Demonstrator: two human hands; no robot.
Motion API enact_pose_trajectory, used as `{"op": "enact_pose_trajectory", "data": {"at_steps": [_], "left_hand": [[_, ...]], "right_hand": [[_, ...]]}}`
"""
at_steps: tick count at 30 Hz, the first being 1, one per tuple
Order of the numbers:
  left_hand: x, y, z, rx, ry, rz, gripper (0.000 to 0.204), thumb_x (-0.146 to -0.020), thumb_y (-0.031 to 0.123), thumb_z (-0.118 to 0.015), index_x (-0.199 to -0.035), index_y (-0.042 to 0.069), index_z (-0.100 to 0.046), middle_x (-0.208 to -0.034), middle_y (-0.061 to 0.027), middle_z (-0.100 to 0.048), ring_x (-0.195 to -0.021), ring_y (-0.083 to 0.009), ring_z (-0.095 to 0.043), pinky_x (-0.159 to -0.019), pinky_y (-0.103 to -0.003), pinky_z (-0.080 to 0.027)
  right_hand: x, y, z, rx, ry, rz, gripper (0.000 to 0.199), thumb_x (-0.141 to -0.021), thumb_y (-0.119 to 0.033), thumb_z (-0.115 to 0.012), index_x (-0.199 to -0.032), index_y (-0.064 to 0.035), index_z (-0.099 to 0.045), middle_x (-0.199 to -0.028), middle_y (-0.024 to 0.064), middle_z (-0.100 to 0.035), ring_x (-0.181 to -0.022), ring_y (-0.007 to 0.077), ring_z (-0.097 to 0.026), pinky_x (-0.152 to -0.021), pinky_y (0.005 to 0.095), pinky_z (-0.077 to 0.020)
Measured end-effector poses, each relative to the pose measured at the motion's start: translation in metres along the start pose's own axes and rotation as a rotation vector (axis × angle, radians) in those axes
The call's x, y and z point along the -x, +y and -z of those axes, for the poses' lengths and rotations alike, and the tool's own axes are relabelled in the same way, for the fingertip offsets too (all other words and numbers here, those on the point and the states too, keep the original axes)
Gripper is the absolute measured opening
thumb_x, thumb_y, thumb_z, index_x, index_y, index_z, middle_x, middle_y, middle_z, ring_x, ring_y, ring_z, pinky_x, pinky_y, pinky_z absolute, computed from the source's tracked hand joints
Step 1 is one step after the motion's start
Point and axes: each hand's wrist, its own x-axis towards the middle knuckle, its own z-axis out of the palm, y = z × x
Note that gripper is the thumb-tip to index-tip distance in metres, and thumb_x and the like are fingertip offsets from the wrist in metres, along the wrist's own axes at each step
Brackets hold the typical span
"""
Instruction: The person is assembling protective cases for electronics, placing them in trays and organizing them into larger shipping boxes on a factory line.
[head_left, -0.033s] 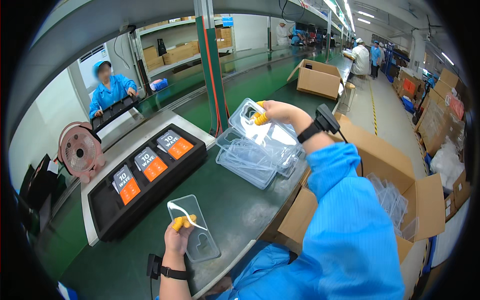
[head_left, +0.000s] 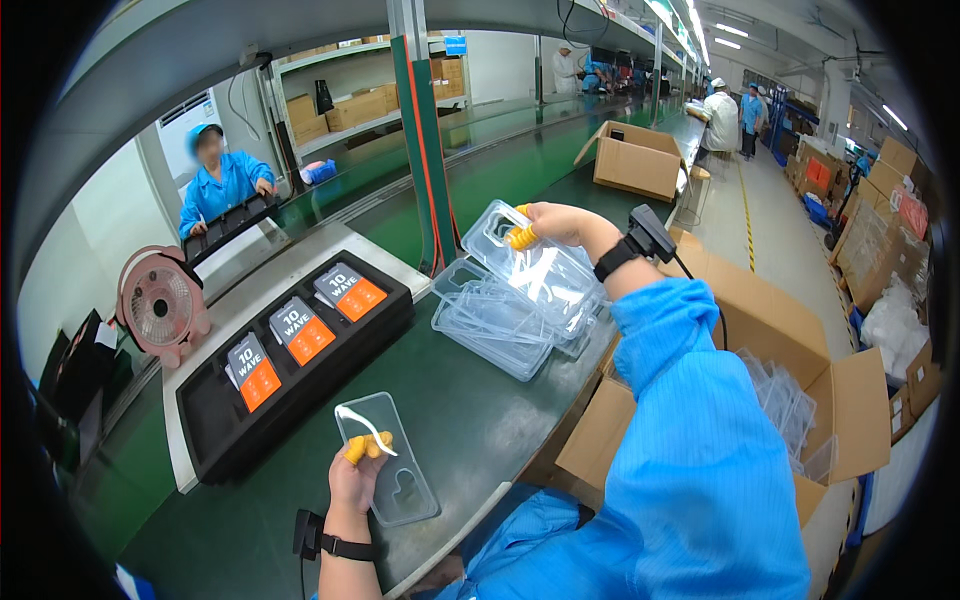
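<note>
My left hand, with yellow finger covers, pinches one long side of a clear plastic blister tray above the green belt. A bright white streak lies across that tray; it looks like a reflection. Farther off and to the right, my right hand, also in yellow finger covers, grips the upper edge of another clear blister tray. That tray hangs tilted over a loose pile of clear blister trays on the belt. Glare and overlap hide where its lower end meets the pile.
A black tray holding three grey-and-orange packs lies to the left. Beyond it stand a pink fan and a co-worker holding a dark tray. Open cartons flank my right arm; another carton sits farther along. A green post rises mid-belt.
The tray in my right hand has shifted very slightly, and the reflections on both held trays differ. My left hand has hardly moved.
</note>
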Motion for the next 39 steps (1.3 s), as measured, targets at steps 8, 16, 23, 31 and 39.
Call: {"op": "enact_pose_trajectory", "data": {"at_steps": [8, 16, 23, 31, 39], "left_hand": [[0.005, 0.004, 0.007, 0.025, 0.034, -0.004, 0.024, -0.089, 0.016, -0.045, -0.095, -0.004, -0.055, -0.099, -0.0171, -0.058, -0.095, -0.028, -0.056, -0.086, -0.039, -0.043], [0.003, 0.002, 0.008, 0.031, 0.017, 0.004, 0.025, -0.088, 0.016, -0.045, -0.098, -0.005, -0.054, -0.101, -0.0174, -0.058, -0.095, -0.0279, -0.056, -0.085, -0.038, -0.044], [0.006, 0.004, 0.002, 0.018, 0.047, -0.01, 0.022, -0.088, 0.017, -0.046, -0.084, -0.002, -0.056, -0.091, -0.0147, -0.059, -0.091, -0.0251, -0.056, -0.084, -0.038, -0.043], [0.003, 0.004, 0.003, 0.067, 0.057, -0.043, 0.025, -0.09, 0.02, -0.045, -0.081, -0.001, -0.056, -0.083, -0.0108, -0.06, -0.084, -0.022, -0.056, -0.079, -0.034, -0.044], [0.002, 0.003, -0.003, 0.056, 0.097, -0.022, 0.031, -0.091, 0.022, -0.043, -0.074, -0.002, -0.054, -0.085, -0.0131, -0.059, -0.081, -0.0227, -0.055, -0.078, -0.032, -0.046]], "right_hand": [[-0.025, 0.037, -0.041, 0.64, 0.182, 0.129, 0.061, -0.075, -0.026, -0.066, -0.124, 0.0025, -0.042, -0.129, 0.0195, -0.041, -0.117, 0.0313, -0.041, -0.098, 0.0347, -0.031], [0.007, 0.014, -0.073, 0.58, 0.526, 0.312, 0.049, -0.072, -0.019, -0.068, -0.115, -0.0046, -0.051, -0.114, 0.015, -0.051, -0.105, 0.0321, -0.047, -0.09, 0.0371, -0.0397], [0.062, -0.012, -0.156, 0.739, 0.546, 0.469, 0.046, -0.069, -0.017, -0.068, -0.11, -0.0046, -0.052, -0.112, 0.0116, -0.052, -0.101, 0.0296, -0.049, -0.087, 0.0358, -0.0413], [0.044, 0.027, -0.22, 0.999, 0.708, 0.428, 0.033, -0.073, -0.012, -0.055, -0.104, -0.0026, -0.055, -0.105, 0.0115, -0.053, -0.099, 0.0267, -0.049, -0.086, 0.0348, -0.0375], [0.053, 0.025, -0.204, 0.871, 0.659, 0.308, 0.034, -0.068, -0.002, -0.054, -0.102, -0.0038, -0.057, -0.09, 0.0104, -0.053, -0.084, 0.0255, -0.051, -0.07, 0.0328, -0.0459]]}}
